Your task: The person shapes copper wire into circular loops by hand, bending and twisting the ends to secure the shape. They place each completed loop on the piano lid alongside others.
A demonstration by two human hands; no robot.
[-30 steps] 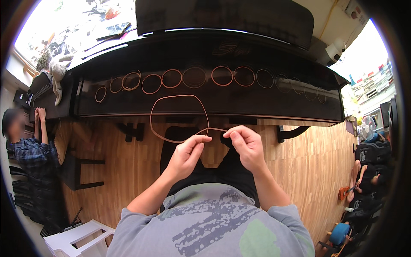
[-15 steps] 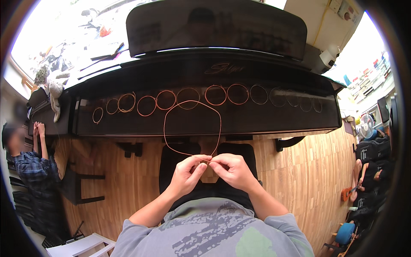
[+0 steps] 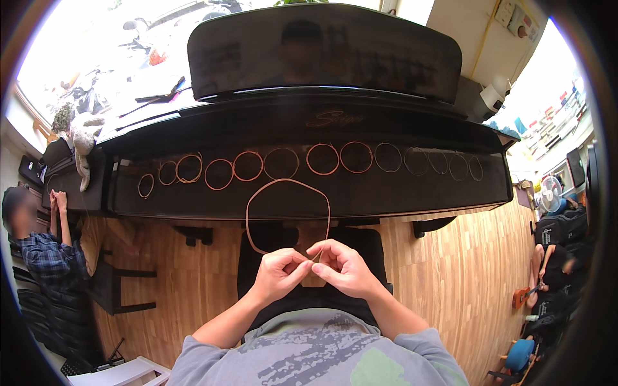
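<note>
Both hands meet in front of me above my lap, working a thin copper-coloured wire string (image 3: 288,180) bent into one large loop. My left hand (image 3: 280,275) pinches the string at the loop's near end, thumb against the fingers. Close beside it, my right hand (image 3: 344,269) has its fingertips closed on the same end; the exact crossing of the strands is hidden by the fingers. The loop stands out away from me, over the front edge of a black piano lid (image 3: 386,199). Several coiled strings (image 3: 248,152) lie there in a row, copper-toned at left and middle, greyer toward the right.
A black music stand panel (image 3: 322,48) rises behind the coils. Below my hands is a black bench (image 3: 367,241) on a wooden floor (image 3: 438,276). Another person (image 3: 51,251) works at the far left. Black instrument bags (image 3: 557,225) and a small guitar (image 3: 520,298) are at right.
The piano and coils sit lower in the picture. My right fingers have curled and shifted at the loop's end. The loop's far side no longer overlaps a coil.
</note>
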